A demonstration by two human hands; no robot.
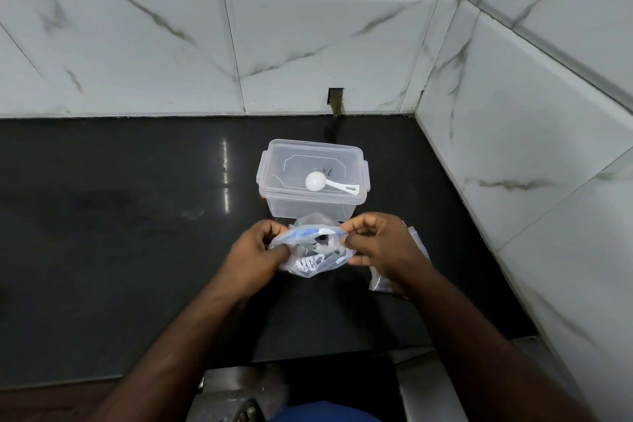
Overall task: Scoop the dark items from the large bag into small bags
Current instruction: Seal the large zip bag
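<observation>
Both hands pinch the blue-striped top edge of the large bag (313, 252), left hand (255, 255) at one end, right hand (378, 243) at the other, just in front of the clear lidded container (313, 178). On that container's lid lies a white scoop (325, 181). Small bags (387, 279) lie on the dark desk (120, 233) right of the container, partly under the right wrist.

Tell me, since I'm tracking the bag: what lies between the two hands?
In the head view, the clear plastic bag with blue zip strip spans between left hand and right hand.
</observation>
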